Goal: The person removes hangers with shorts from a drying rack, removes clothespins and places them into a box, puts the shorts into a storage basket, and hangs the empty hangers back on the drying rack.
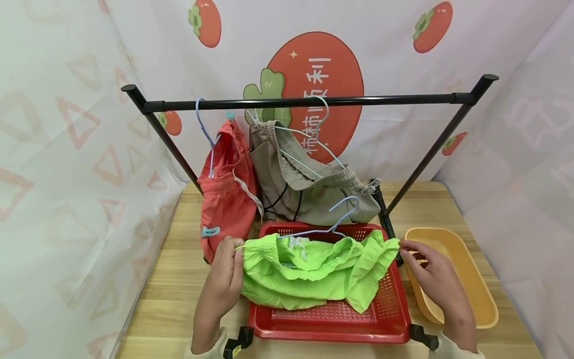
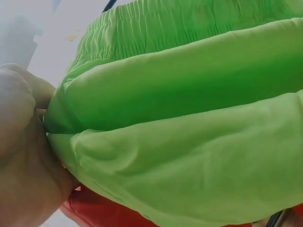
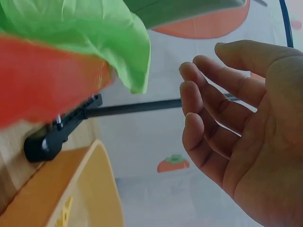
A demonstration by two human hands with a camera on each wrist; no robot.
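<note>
Lime-green shorts [image 1: 309, 281] with a gathered elastic waistband are stretched out above a red plastic basket [image 1: 332, 335]. A pale blue hanger [image 1: 334, 229] sits in their waist, its hook free above them. My left hand [image 1: 226, 271] pinches the shorts' left end, thumb on top; in the left wrist view that hand [image 2: 28, 146] is beside the fabric fold. My right hand [image 1: 432, 271] is at the right end of the shorts. In the right wrist view its fingers [image 3: 208, 118] are loosely bent and apart from the green fabric [image 3: 94, 38], holding nothing.
A black rack bar [image 1: 385, 100] spans behind. Red shorts [image 1: 226, 204] and grey-brown shorts [image 1: 309, 199] hang from it on hangers with clips. A yellow tray [image 1: 475, 284] stands at the right, with a small yellow item [image 3: 65, 213] inside.
</note>
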